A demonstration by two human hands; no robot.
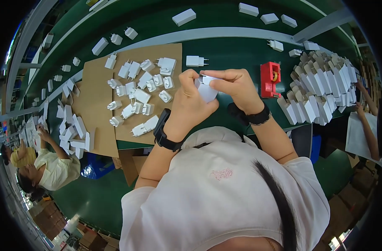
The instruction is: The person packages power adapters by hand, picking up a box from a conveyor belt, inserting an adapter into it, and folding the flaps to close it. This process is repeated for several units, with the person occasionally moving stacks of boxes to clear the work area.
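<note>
A small white carton (pixel 206 93) is between my hands, over the front part of the green bench. My left hand (pixel 192 97) wraps its fingers around the carton's side. At its top end, my right hand (pixel 237 85) pinches a white flap between thumb and forefinger. The inside of the carton is hidden. Just beyond my hands lies a white plug charger (pixel 195 61) with its prongs to the right. Several more white chargers (pixel 142 96) are scattered over a brown cardboard sheet (pixel 97 104) to the left.
A red tape dispenser (pixel 269 79) stands right of my hands. Farther right, white cartons with raised flaps (pixel 320 90) are stacked in rows. More cartons (pixel 76 130) are piled at the left. Cartons and chargers lie on the green belt (pixel 220 19) behind. Co-workers (pixel 53 167) sit on both sides.
</note>
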